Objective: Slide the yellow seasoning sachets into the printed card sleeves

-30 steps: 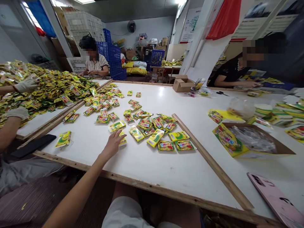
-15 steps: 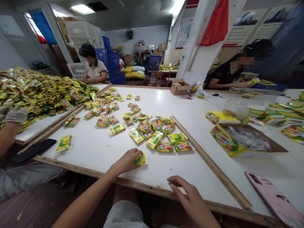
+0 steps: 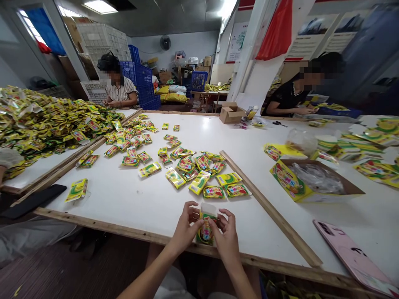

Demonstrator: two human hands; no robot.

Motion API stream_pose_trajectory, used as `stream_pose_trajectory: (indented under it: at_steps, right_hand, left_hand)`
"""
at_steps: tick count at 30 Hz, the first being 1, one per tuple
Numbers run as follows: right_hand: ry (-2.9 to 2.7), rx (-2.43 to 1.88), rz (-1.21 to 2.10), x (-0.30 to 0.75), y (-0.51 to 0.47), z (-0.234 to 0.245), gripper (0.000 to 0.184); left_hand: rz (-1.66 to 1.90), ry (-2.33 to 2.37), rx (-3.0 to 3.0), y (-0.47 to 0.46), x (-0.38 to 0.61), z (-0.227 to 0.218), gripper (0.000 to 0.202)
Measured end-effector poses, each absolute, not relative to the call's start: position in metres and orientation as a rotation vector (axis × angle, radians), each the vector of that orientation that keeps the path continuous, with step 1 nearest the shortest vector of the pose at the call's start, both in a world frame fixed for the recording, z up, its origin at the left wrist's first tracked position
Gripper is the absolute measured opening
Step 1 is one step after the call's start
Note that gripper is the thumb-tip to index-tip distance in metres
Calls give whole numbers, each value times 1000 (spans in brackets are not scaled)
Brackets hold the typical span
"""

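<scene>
Between my two hands, near the front edge of the white table (image 3: 149, 220), is a small yellow-green crayon box (image 3: 205, 234) with its pale end flap up. My left hand (image 3: 188, 226) grips its left side, thumb on the printed front. On the right side my right hand (image 3: 225, 232) holds it the same way, thumb also on the front. Just beyond my hands lie several similar small boxes (image 3: 199, 182), loosely heaped. One more box (image 3: 77, 189) lies alone at the left, by the front edge.
A wooden strip (image 3: 274, 209) runs along the table to my right. Past it are an open display carton (image 3: 318, 180) with plastic bags inside and a pink phone (image 3: 352, 253). A large pile of packets (image 3: 46, 120) covers the left table. Two people sit across.
My left hand has brought the box from the table toward me and to the right. My right hand has come in and taken hold of it too. The box now stands with its flap up.
</scene>
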State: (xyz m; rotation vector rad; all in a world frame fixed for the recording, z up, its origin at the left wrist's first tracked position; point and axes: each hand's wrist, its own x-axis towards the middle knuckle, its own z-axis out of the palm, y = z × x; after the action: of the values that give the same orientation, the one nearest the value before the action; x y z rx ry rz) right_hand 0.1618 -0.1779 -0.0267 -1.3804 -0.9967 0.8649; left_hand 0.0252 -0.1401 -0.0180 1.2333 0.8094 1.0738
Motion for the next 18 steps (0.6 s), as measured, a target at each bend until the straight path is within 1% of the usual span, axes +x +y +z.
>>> stream_pose_trajectory:
  at_steps: [1,4,7,12,14,16,18]
  right_hand:
    - [-1010,-1388,854,163,-179,-27,49]
    - [-1137,-1410,838,168,-179,-24,37]
    - [-1224,-1436,802,176,-174,-17,37]
    - [-1192,-1380,772,181,-164,-16,34]
    - [-1132,-1350,766,181,-164,-17,36]
    - [-1157,-1341,747,180,-166,-16,33]
    - [-1261,-1341,732,180,-168,-13,28]
  left_hand:
    - [1052,809,1271,-140,23,-17,40]
    - [986,836,1383,-137,18,-14,27]
    - [951,871,1439,-134,17,-11,18]
    - [1044,855,1473,-136,24,-8,17]
    - [1105,822,1454,-138,27,-7,22]
    - [1132,806,1457,-139,27,-6,26]
    - [1127,837,1532,-140,26,-4,20]
